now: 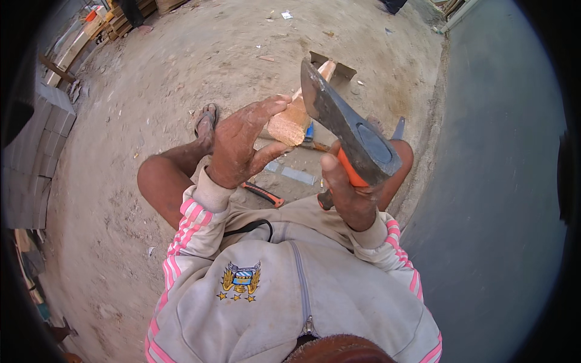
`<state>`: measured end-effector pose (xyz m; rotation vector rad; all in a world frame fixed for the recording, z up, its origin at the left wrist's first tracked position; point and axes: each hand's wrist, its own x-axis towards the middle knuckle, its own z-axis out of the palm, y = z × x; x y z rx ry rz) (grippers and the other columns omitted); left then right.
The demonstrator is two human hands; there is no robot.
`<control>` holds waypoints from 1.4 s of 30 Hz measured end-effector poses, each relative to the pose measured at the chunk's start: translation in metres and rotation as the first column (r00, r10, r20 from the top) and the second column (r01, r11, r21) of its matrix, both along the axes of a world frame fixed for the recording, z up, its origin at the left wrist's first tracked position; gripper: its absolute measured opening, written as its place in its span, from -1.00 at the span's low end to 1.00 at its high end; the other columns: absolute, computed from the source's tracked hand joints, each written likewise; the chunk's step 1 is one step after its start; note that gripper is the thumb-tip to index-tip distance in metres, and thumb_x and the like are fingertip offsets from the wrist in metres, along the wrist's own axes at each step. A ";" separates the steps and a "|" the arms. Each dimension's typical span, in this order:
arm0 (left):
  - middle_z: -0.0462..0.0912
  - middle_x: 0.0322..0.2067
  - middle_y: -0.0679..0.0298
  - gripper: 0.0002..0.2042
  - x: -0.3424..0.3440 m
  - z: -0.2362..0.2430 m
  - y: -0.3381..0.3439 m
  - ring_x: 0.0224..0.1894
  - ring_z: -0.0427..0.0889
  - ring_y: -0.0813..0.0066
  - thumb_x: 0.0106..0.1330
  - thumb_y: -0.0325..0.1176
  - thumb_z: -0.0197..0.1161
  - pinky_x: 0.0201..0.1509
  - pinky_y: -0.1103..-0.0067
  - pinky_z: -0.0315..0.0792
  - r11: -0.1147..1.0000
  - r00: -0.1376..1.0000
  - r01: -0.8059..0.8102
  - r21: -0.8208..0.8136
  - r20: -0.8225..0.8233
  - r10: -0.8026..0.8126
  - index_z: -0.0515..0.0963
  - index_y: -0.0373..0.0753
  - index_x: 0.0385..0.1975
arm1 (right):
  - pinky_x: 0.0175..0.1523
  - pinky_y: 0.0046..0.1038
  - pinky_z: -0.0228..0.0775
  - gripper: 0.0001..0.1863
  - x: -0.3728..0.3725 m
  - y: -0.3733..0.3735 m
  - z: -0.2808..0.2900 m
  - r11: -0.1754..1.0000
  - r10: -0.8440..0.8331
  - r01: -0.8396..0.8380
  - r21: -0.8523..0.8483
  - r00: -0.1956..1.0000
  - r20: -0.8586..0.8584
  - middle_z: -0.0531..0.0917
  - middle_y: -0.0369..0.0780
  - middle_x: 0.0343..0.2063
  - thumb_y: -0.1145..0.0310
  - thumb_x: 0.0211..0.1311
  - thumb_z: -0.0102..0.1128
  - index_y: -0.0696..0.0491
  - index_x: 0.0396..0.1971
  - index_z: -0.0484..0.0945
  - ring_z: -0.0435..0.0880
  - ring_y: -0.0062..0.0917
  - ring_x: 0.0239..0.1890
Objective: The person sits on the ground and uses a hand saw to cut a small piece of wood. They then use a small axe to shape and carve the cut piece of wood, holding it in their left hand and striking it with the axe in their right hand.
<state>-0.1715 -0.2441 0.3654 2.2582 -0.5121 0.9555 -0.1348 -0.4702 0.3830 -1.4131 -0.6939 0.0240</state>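
My left hand (242, 139) grips a pale wooden piece (285, 127) around its near end, thumb beneath and fingers along its side. My right hand (350, 190) holds an axe by its orange handle; the dark grey axe head (348, 127) is raised beside the wood, partly hiding it. A dark flat metal piece (342, 71) shows at the wood's far end; whether they touch I cannot tell. On the ground between my legs lie an orange-and-black handled tool (272, 196) and grey strips (296, 175). A blue object (310, 132) shows behind the wood.
Dusty bare ground (115, 199) surrounds me. Grey blocks (42, 133) are stacked at the left, with timber (75, 51) beyond. A smooth grey surface (496, 181) runs along the right. Another person's foot (145, 28) shows at the top left, dark-clothed legs (393, 6) at the top right.
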 end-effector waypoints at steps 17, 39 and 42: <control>0.68 0.03 0.03 -0.32 0.009 0.007 -0.037 0.01 0.70 0.09 0.15 0.00 0.45 0.10 0.39 0.52 0.970 0.977 -0.209 -0.123 0.017 0.212 0.50 -0.41 0.13 | -0.24 -0.49 0.48 -0.69 0.017 -0.005 0.007 0.999 -0.033 0.034 0.000 0.982 0.185 0.65 -0.18 -0.30 0.51 0.23 0.40 0.20 -0.07 0.55 0.63 -0.56 -0.32; 0.70 -0.02 0.01 -0.30 0.010 0.019 -0.038 -0.04 0.74 0.09 -0.02 -0.17 0.57 -0.01 0.39 0.61 0.963 0.959 -0.263 -0.058 0.088 0.268 0.50 -0.34 0.14 | -0.27 -0.51 0.47 -0.64 0.011 -0.027 0.018 0.967 0.051 -0.109 0.230 0.969 0.242 0.62 -0.19 -0.41 0.46 0.13 0.47 0.22 -0.13 0.51 0.61 -0.57 -0.38; 0.70 -0.03 0.02 -0.31 0.011 0.021 -0.038 -0.03 0.73 0.09 -0.01 -0.16 0.57 0.00 0.38 0.61 0.971 0.971 -0.226 -0.079 0.064 0.232 0.51 -0.33 0.14 | -0.17 -0.44 0.57 -0.62 0.010 -0.025 0.025 0.993 0.059 -0.036 -0.112 0.975 0.214 0.71 -0.16 -0.39 0.35 0.12 0.48 0.19 -0.12 0.58 0.74 -0.51 -0.25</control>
